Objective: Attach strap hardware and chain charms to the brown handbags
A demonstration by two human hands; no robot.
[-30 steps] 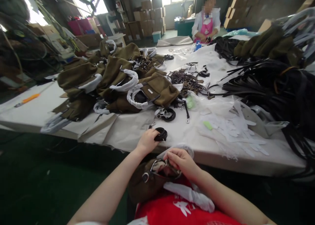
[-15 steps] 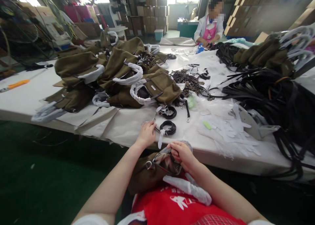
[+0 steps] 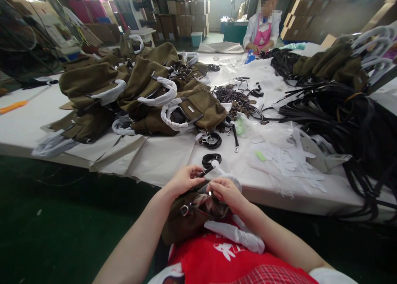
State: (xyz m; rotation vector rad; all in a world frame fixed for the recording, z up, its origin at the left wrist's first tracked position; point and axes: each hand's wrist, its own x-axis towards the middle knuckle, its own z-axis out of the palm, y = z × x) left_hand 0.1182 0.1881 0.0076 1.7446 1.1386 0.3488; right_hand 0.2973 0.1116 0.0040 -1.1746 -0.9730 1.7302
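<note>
two bare hands at near table edge. left hand [image 3: 186,179]: thumb and fingers pinched on the end of a coiled black strap [image 3: 211,160], whose coil lies on the worktable [image 3: 167,155] just beyond the fingers, white tag [image 3: 218,167] on it. right hand [image 3: 226,189]: fingertips together at the opening of an olive handbag [image 3: 178,220], seemingly clamped on its edge; small shiny metal bit there, type unclear. bag sits on lap, below both hands; metal ring [image 3: 185,210] under left hand.

step in hand, as judged: strap end being brought to bag hardware. next move likely calls for right hand holding hardware steady, left lining up strap end.

writing: red apron [image 3: 214,261] below right hand, white rabbit print, letters beside it unreadable. pale label [image 3: 191,109] on bag beyond left hand, too small to read. no brand legible.
</note>
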